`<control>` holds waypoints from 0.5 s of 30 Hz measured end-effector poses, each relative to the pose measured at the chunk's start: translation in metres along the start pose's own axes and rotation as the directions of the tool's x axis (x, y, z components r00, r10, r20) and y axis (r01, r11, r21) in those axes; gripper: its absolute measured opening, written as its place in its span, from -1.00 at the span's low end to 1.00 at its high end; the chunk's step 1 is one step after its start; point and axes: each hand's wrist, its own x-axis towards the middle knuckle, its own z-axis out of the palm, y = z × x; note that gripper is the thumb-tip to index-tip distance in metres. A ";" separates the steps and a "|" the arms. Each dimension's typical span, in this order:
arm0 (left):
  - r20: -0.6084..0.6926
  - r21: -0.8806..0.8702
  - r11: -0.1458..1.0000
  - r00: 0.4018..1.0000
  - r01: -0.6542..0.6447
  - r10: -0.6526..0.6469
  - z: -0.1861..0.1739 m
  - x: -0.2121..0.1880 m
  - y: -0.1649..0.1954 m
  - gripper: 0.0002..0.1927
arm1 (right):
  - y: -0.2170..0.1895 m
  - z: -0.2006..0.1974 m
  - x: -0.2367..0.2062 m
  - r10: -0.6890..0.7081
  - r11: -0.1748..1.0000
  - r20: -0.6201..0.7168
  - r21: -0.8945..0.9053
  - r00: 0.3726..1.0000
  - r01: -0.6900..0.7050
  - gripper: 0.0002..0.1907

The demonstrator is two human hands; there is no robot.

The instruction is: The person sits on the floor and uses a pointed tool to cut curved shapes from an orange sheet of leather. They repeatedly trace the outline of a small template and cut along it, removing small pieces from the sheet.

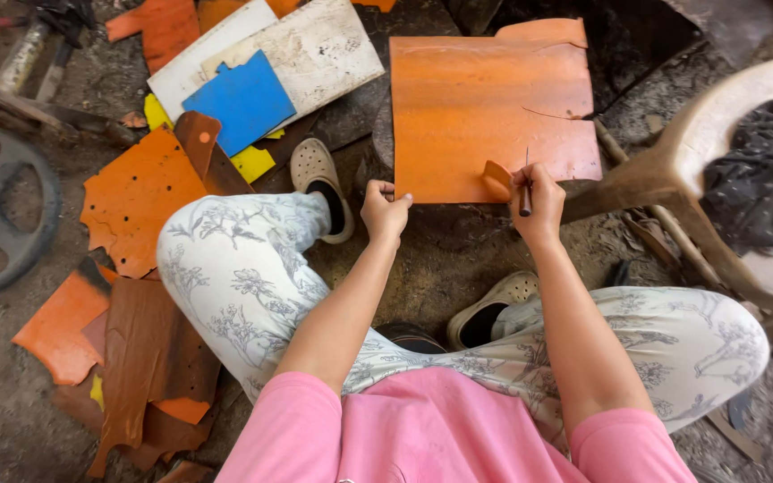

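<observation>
Right now my left hand (385, 212) is curled shut, pinching the near edge of the orange sheet (485, 107), while my right hand (536, 192) is closed round a thin blade (526, 183) at that edge, beside a lifted flap (497, 176). If my pinch slackens, the blade might wander or nick me. Farther off lie a blue square (245, 100), yellow scraps (252, 163) and white boards (315, 49), no labels showing
</observation>
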 end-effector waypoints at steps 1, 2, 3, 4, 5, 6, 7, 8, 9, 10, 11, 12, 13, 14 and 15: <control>-0.005 -0.036 0.999 1.000 0.010 -0.010 0.003 -0.005 -0.003 -0.68 | -0.001 -0.003 0.001 0.050 0.999 -0.040 0.000 0.998 -0.050 -0.85; -0.015 -0.075 0.997 1.000 0.020 -0.022 0.005 -0.008 -0.006 -0.66 | -0.003 -0.004 0.002 0.095 0.995 -0.077 0.006 0.992 -0.095 -0.83; 0.024 -0.126 0.991 0.999 0.039 -0.036 0.006 -0.010 -0.008 -0.68 | -0.004 -0.004 0.004 0.135 0.991 -0.107 0.018 0.985 -0.133 -0.81; 0.058 -0.177 0.982 0.997 0.061 -0.052 0.006 -0.011 -0.011 -0.69 | -0.006 -0.003 0.004 0.200 0.977 -0.111 0.093 0.973 -0.190 -0.81; 0.091 -0.226 0.970 0.994 0.084 -0.065 0.005 -0.010 -0.012 -0.70 | -0.008 -0.002 0.005 0.266 0.954 -0.109 0.169 0.958 -0.246 -0.80; 0.088 -0.217 0.972 0.993 0.092 -0.074 0.003 -0.008 -0.013 -0.70 | -0.010 0.001 0.005 0.334 0.922 -0.101 0.243 0.937 -0.302 -0.80; 0.084 -0.203 0.974 0.993 0.102 -0.087 0.000 -0.006 -0.013 -0.70 | -0.012 0.004 0.006 0.366 0.892 -0.068 0.310 0.928 -0.329 -0.79; 0.079 -0.186 0.976 0.992 0.115 -0.102 -0.003 -0.003 -0.014 -0.69 | -0.013 0.007 0.008 0.400 0.854 -0.031 0.375 0.916 -0.360 -0.79; 0.043 -0.194 0.977 0.995 0.094 -0.087 -0.007 0.001 -0.014 -0.69 | -0.014 0.010 0.009 0.435 0.810 0.003 0.436 0.901 -0.392 -0.78; 0.012 -0.199 0.978 0.998 0.068 -0.067 -0.010 0.005 -0.014 -0.69 | -0.014 0.012 0.013 0.410 0.825 0.015 0.420 0.912 -0.378 -0.78; -0.021 -0.207 0.978 0.999 0.039 -0.045 -0.012 0.009 -0.015 -0.68 | -0.013 0.013 0.017 0.380 0.841 0.028 0.406 0.924 -0.358 -0.77; -0.033 -0.237 0.971 0.999 0.028 -0.037 -0.015 0.013 -0.015 -0.69 | -0.012 0.013 0.021 0.348 0.856 0.042 0.394 0.937 -0.335 -0.77; -0.045 -0.264 0.964 0.998 0.019 -0.032 -0.018 0.017 -0.016 -0.70 | -0.010 0.013 0.028 0.370 0.839 0.069 0.404 0.926 -0.365 -0.78; -0.053 -0.287 0.958 0.998 0.014 -0.030 -0.020 0.019 -0.017 -0.71 | -0.008 0.012 0.034 0.398 0.818 0.095 0.413 0.913 -0.400 -0.79; -0.066 -0.271 0.963 0.998 -0.006 -0.013 -0.022 0.022 -0.018 -0.73 | -0.005 0.010 0.039 0.424 0.796 0.124 0.421 0.897 -0.435 -0.80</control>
